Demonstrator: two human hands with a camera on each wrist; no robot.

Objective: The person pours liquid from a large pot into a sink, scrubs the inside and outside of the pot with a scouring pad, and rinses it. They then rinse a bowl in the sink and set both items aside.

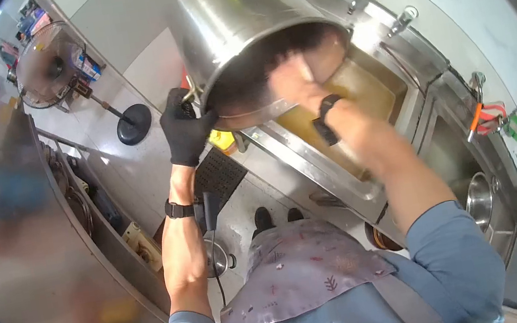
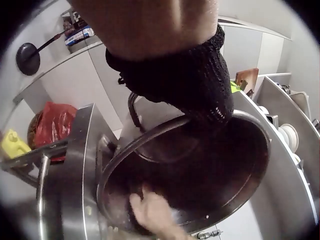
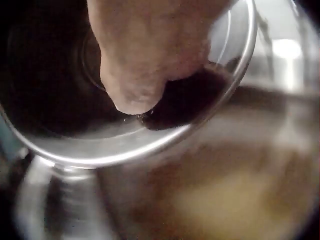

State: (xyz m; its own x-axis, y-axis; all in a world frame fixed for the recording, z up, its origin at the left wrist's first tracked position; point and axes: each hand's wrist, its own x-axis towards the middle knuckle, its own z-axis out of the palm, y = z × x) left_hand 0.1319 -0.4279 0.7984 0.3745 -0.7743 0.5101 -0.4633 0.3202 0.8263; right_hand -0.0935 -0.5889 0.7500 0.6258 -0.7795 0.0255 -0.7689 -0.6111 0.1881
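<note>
A large steel stockpot (image 1: 241, 14) lies tipped over the sink's edge, its mouth turned toward me. My left hand (image 1: 187, 129), in a black glove, grips the pot's rim beside its side handle; in the left wrist view the glove (image 2: 180, 75) covers part of that rim. My bare right hand (image 1: 293, 80) reaches inside the pot, blurred in the head view. The right wrist view has this hand (image 3: 145, 60) with fingers bent down near the dark inner wall (image 3: 45, 75). I cannot tell whether it holds something.
Under the pot's mouth is a steel sink basin (image 1: 389, 81) with murky yellowish water. A second basin (image 1: 448, 150) with a metal bowl (image 1: 478, 196) adjoins it. Taps (image 1: 402, 21) line the wall. On the left stand a floor fan (image 1: 51, 66) and a steel counter (image 1: 28, 255) with shelves.
</note>
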